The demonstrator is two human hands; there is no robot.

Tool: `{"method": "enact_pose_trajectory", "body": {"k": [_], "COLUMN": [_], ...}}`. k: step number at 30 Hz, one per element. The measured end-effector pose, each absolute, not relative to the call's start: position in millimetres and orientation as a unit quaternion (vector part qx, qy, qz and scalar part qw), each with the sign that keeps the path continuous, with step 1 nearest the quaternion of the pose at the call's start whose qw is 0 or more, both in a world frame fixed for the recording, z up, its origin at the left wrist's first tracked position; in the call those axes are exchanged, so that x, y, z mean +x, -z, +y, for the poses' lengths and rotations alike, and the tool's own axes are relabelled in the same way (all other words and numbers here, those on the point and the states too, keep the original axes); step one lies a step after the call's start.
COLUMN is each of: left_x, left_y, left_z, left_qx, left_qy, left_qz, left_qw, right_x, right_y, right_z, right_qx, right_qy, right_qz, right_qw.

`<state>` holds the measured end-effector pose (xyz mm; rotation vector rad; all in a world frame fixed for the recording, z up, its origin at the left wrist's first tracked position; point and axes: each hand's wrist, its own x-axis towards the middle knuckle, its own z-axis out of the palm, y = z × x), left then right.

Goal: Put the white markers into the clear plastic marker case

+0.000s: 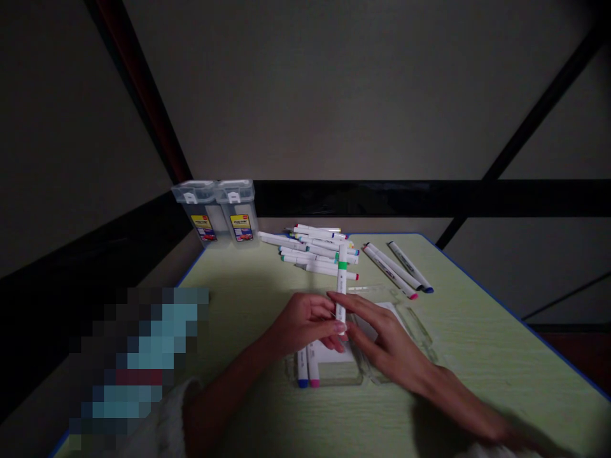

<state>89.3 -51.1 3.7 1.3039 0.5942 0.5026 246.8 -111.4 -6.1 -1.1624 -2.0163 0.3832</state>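
Note:
A white marker (342, 280) with a green band stands almost upright between my two hands above the table. My left hand (305, 324) is closed on its lower end, thumb pressed against the barrel. The fingers of my right hand (382, 337) meet the same marker from the right, the index fingertip reaching past its barrel. Below my hands lies an open clear plastic case (337, 373), partly hidden by them. Two white markers, one with a blue end (302, 369) and one with a pink end (313, 369), lie side by side in its left part.
A loose pile of white markers (315, 251) lies at the back of the light green table (482, 343). Several more markers (391, 270) lie to its right. Two clear lidded boxes (236, 213) stand at the back left. A pixelated patch covers the left edge.

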Motion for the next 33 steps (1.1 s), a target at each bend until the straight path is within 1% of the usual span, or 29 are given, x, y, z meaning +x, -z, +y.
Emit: {"method": "enact_pose_trajectory", "body": {"k": [9, 17, 24, 27, 30, 33], "left_x": [88, 86, 85, 84, 84, 84], "left_y": [-2, -6, -10, -10, -7, -4], "left_z": [-52, -51, -51, -48, -44, -39], "left_qx": [0.616, 0.626, 0.617, 0.619, 0.618, 0.622], "left_qy": [-0.200, -0.203, -0.217, -0.254, -0.319, -0.389], "left_qz": [0.285, 0.295, 0.305, 0.314, 0.322, 0.328], "left_qw": [0.707, 0.692, 0.692, 0.673, 0.642, 0.595], "right_x": [249, 248, 245, 245, 245, 244], "right_y": [6, 6, 2, 3, 5, 6], "right_z": [-113, -117, -119, -120, -120, -121], "right_qx": [-0.433, -0.413, -0.429, -0.437, -0.440, -0.433], "right_qy": [-0.131, -0.113, -0.103, -0.085, -0.069, -0.056], "right_qz": [-0.832, -0.852, -0.849, -0.848, -0.848, -0.859], "right_qw": [0.322, 0.302, 0.290, 0.288, 0.287, 0.266]}}
